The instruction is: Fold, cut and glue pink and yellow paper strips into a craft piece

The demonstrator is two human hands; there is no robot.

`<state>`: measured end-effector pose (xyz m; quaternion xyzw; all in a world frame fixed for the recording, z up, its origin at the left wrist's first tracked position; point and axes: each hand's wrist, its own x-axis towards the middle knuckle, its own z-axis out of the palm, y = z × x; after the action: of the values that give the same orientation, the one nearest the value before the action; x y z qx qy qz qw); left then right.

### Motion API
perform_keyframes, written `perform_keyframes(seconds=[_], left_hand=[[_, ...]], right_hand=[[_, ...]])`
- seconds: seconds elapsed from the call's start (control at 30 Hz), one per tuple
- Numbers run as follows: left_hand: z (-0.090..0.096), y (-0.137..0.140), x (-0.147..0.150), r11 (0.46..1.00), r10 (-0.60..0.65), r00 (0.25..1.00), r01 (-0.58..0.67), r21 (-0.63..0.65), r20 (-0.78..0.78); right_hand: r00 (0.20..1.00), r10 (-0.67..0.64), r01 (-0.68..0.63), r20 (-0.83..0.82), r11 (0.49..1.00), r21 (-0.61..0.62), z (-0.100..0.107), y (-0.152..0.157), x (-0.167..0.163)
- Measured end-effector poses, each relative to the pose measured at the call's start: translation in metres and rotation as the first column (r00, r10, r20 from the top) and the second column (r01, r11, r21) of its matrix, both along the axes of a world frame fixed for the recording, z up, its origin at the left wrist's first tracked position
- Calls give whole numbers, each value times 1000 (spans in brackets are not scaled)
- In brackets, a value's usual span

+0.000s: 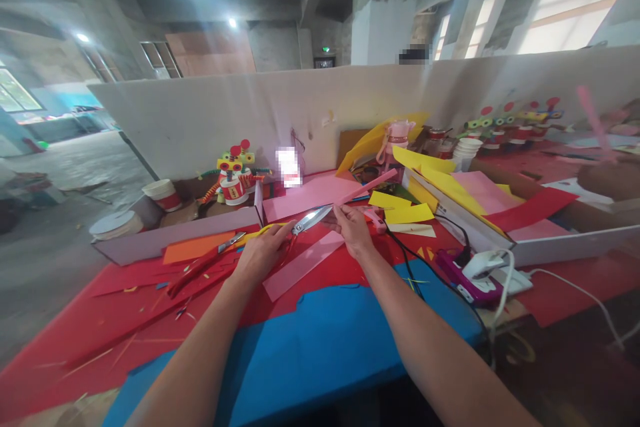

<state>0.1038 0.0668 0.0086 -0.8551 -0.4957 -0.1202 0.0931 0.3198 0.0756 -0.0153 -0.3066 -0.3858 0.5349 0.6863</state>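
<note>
My left hand [263,253] is closed around a pair of scissors [311,220], whose silver blades point right. The handles are mostly hidden by my fingers; a bit of red shows below. My right hand [354,230] pinches a narrow pink strip [373,185] close to the blade tips. I cannot tell whether the blades touch the strip. Below the hands, a wider pink piece [300,271] lies on the red sheet. Blue sheets [320,340] cover the near edge under my forearms. A larger pink sheet [310,195] lies behind the scissors.
A utility knife [231,242] and red-handled tool [193,273] lie left. Paper-cup robot figures [234,183] stand in the left box [185,235]. Yellow pieces [407,212], a pink glue gun [376,220], a purple power strip [463,280] with cables and a box of sheets [565,247] are right.
</note>
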Motion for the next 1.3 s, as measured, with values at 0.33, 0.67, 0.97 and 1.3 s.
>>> perform_keyframes(seconds=[0.33,0.67,0.97,1.3], left_hand=[[-5,3,-2,1000,-6,1000,6,-5,23],[-9,8,-9,995,-94,995,95,-14,40],[-11,9,-8,997,-76,996,76,-12,45],[-10,9,-10,997,-74,997,74,9,25]], right_hand=[[1000,6,-6,-5,1000,18,0,2,1],[1000,15,-15,8,1000,26,1,1,0],[1000,15,-16,24,999,48,-2,3,1],[1000,13,-13,13,999,38,-3,3,0]])
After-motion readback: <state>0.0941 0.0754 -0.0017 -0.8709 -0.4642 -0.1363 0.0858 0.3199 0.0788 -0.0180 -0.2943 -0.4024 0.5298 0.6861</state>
